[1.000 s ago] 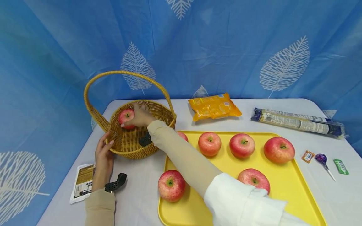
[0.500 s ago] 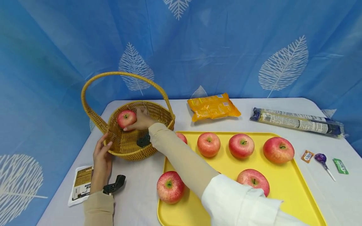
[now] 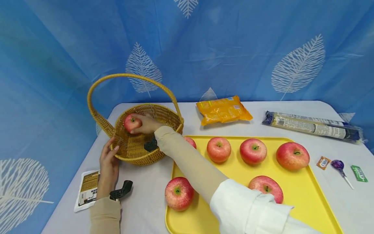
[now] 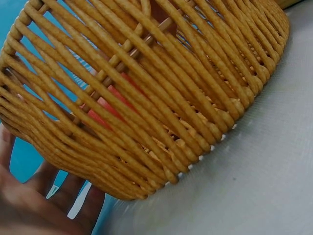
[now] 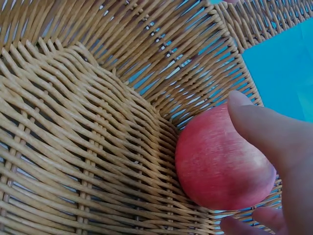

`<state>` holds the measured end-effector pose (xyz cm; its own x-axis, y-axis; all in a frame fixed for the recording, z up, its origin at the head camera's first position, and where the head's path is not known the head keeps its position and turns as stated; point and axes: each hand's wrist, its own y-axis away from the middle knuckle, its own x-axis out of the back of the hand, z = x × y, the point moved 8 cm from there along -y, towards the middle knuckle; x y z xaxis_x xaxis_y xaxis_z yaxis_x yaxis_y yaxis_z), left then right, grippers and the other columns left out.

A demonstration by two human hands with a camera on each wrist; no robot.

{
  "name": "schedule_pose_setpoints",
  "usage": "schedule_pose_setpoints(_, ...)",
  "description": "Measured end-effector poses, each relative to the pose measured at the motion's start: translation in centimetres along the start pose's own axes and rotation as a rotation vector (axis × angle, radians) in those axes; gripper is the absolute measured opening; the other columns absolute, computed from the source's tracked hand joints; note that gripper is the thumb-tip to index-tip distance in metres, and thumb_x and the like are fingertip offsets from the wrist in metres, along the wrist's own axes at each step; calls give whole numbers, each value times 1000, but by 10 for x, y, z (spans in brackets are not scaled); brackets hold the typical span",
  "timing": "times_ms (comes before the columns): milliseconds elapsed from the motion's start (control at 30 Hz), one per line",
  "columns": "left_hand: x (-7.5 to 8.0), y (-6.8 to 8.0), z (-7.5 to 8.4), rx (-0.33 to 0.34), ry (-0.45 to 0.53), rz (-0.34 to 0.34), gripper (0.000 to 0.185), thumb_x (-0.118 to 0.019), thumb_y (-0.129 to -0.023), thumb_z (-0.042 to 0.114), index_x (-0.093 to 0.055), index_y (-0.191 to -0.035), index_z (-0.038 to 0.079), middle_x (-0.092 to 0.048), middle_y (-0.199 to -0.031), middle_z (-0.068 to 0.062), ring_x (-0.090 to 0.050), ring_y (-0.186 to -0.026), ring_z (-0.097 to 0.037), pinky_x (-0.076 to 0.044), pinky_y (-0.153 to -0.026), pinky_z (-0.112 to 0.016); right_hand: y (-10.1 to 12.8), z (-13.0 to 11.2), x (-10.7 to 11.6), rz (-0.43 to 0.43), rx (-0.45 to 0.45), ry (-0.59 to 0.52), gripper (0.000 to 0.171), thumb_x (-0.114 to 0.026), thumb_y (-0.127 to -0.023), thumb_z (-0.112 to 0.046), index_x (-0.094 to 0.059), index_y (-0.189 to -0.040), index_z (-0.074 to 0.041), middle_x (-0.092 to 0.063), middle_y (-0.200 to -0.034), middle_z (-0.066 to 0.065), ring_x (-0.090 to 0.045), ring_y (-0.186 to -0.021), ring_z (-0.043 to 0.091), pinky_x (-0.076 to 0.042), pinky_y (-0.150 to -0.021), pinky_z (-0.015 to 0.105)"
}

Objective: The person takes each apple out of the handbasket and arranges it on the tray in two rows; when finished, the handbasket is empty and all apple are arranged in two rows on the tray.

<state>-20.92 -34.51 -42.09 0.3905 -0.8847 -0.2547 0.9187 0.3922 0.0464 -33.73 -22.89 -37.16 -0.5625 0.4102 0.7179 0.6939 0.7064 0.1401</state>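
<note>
Inside the left part of a woven wicker basket (image 3: 131,159), a red apple (image 3: 132,123) sits against the wall. My right hand (image 3: 147,124) reaches in and holds that apple, its thumb along one side and fingers on the other. The right wrist view shows the thumb on the apple (image 5: 220,161), with the fingers partly hidden. My left hand (image 3: 109,164) touches the basket's near left outside with fairly straight fingers. Through the weave in the left wrist view, a red patch of the apple shows behind the basket wall (image 4: 161,112).
A yellow tray (image 3: 204,214) bears several apples, partly covered by my right sleeve. Behind it lies an orange packet (image 3: 224,110), with a long wrapped package (image 3: 312,125) to its right. Small sweets and a lollipop (image 3: 338,165) lie far right, a flat pouch (image 3: 88,190) at left.
My right hand's fingers have shifted from just right of the apple to lie over its far side. The apple has barely moved. My left hand stays by the basket.
</note>
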Motion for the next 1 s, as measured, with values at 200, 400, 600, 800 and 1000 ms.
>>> schedule_pose_setpoints(200, 0, 1, -1, 3, -13, -14, 47, -47, -92, 18, -37, -137, 19, -19, -148, 7, -18, -137, -15, -6, -114, -43, -3, 1, -4, -26, 9, 34, 74, -61, -83, -41, -20, -144, -31, -34, -145, 2, -18, -138, 23, -32, -106, 40)
schedule_pose_setpoints(400, 0, 1, 0, 3, -20, -8, 46, -46, -92, 18, -36, -138, 19, -20, -148, 6, -20, -136, -14, -7, -115, -41, -4, 1, -6, -19, -7, 73, 66, -59, -85, -40, -25, -142, -33, -32, -146, 2, -25, -136, 20, -34, -105, 36)
schedule_pose_setpoints(600, 1, 1, 1, 10, -13, -2, 46, -45, -93, 18, -36, -138, 19, -20, -148, 6, -20, -136, -14, -7, -115, -40, -4, -2, -1, 53, 12, 102, 50, -56, -89, -31, -40, -136, -29, -42, -141, 1, -35, -131, 19, -36, -103, 31)
schedule_pose_setpoints(800, 0, 0, 1, 1, -17, -6, 46, -45, -92, 18, -36, -138, 18, -20, -148, 6, -20, -136, -14, -7, -114, -41, -3, -3, 5, 114, 17, 54, 44, -59, -88, -23, -49, -130, -25, -47, -136, 2, -26, -136, 23, -36, -102, 30)
schedule_pose_setpoints(1000, 0, -1, 1, -4, -12, 0, 46, -46, -92, 17, -36, -138, 17, -21, -147, 5, -21, -136, -14, -8, -115, -41, -2, -3, 8, 131, 19, 29, 41, -60, -87, -20, -52, -127, -23, -43, -137, 4, -29, -134, 23, -39, -99, 30)
